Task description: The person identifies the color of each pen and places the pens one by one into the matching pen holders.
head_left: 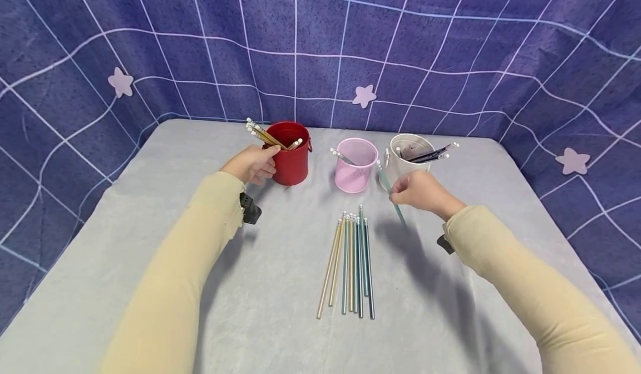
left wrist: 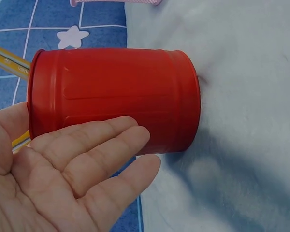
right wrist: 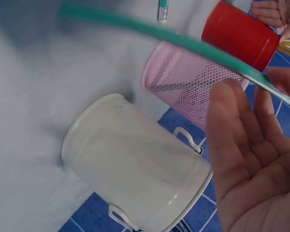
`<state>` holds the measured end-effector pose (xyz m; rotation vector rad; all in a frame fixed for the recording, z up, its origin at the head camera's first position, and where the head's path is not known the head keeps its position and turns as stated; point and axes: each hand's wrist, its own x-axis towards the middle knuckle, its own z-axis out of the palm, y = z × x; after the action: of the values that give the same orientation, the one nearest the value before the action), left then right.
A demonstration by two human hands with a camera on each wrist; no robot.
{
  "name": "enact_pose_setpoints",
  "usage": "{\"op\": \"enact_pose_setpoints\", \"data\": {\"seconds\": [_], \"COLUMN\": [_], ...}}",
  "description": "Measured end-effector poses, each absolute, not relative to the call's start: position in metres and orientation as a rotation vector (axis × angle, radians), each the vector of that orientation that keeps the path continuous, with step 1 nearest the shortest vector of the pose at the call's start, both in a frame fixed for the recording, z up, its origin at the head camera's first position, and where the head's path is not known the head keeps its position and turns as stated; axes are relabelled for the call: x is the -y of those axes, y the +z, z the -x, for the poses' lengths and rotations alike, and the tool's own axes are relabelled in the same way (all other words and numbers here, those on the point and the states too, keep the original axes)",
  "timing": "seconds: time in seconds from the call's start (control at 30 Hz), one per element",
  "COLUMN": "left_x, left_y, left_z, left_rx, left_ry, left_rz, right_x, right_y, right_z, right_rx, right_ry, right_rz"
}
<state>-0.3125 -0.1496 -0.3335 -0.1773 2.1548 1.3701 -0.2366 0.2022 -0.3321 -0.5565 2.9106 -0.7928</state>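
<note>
My left hand [head_left: 254,164] is at the near left side of the red bucket [left wrist: 116,92], its thumb at the rim and its fingers lying along the outer wall. Several yellow pencils [head_left: 260,133] with white erasers lean out of that bucket. With thumb and fingertips my right hand [head_left: 420,191] pinches a teal pencil [right wrist: 183,42], held tilted above the cloth in front of the white bucket [right wrist: 140,164]. Between the two buckets stands a pink mesh cup [head_left: 353,176] with pencils in it. Dark pencils [head_left: 434,156] stick out of the white bucket.
A loose row of gold, teal and blue pencils [head_left: 350,265] lies on the grey cloth [head_left: 280,285], erasers toward the cups. Behind rises a blue curtain [head_left: 310,45] with pale grid lines and stars.
</note>
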Motion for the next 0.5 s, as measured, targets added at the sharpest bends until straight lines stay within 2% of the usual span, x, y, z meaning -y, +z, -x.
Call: {"op": "enact_pose_setpoints", "data": {"seconds": [0.5], "left_x": [0.1448], "left_y": [-0.3351], "left_z": [0.3178], "left_rx": [-2.151], "left_ry": [1.419], "left_rz": [0.257], "right_x": [-0.1987], "right_y": [-0.323], "right_z": [0.2363], "right_rx": [-3.05], "right_ry": [-1.279], "right_rz": [0.473]}}
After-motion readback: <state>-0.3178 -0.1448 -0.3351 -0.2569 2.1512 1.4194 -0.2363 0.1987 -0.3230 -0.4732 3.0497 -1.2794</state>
